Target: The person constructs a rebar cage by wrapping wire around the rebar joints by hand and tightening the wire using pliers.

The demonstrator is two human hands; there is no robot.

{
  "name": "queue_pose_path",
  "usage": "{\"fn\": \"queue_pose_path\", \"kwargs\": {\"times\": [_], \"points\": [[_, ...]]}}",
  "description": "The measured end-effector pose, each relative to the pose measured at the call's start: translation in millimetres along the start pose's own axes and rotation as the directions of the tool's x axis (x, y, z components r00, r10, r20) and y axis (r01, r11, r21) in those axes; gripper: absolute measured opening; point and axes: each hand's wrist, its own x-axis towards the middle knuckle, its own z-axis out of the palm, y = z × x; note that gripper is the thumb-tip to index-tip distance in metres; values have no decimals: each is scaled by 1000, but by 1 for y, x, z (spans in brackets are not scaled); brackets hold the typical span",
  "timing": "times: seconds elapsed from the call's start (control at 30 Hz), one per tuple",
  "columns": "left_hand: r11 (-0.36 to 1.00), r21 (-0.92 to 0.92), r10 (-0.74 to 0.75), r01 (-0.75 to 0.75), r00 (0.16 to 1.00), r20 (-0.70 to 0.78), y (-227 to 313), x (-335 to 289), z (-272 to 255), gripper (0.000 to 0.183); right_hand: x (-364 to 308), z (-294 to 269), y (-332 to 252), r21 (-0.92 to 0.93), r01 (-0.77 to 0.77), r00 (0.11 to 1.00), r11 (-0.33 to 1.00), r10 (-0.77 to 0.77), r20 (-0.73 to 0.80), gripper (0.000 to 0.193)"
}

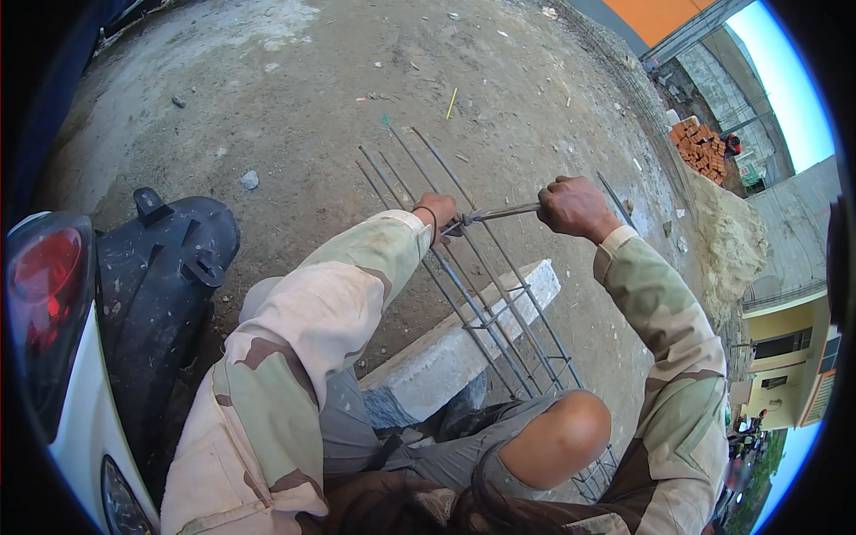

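A long rebar cage [501, 314] of thin steel rods with square stirrups slants away from beside my bent knee. It rests across a pale concrete block [446, 357]. My left hand [435, 217] is closed round the cage's rods near their far end, a dark band on its wrist. My right hand [575, 207], in a fist, grips the handle end of a long metal tool [506, 212]. This tool lies nearly level, its head against a rod right beside my left fingers. Its exact kind is hard to make out.
At the left stand a white vehicle part with a red tail light [49, 276] and a black plastic fender [165, 259]. A stone [250, 180] and a yellow strip [451, 103] lie on the dirt ground. Bricks [700, 150] and a sand heap [733, 234] are far right.
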Motion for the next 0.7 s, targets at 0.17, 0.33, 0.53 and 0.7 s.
{"fn": "queue_pose_path", "kwargs": {"times": [0.17, 0.33, 0.53, 0.7], "points": [[993, -116, -29, 30, 1000, 8, 1, 2, -2, 26, 5, -73, -15, 202, -147, 874, 968, 31, 484, 17], [998, -42, -44, 43, 999, -32, -1, 11, 0, 35, 15, -97, -25, 207, 97, 927, 974, -164, 338, 26], [1000, 14, -20, 21, 996, -86, -5, 24, 5, 30, -6, -88, -28, -206, 403, 907, 892, -419, -43, 25], [1000, 18, -15, 17, 993, -114, -1, 14, 4, 40, -4, -98, -29, -43, 72, 974, 996, -61, 218, 32]]}}
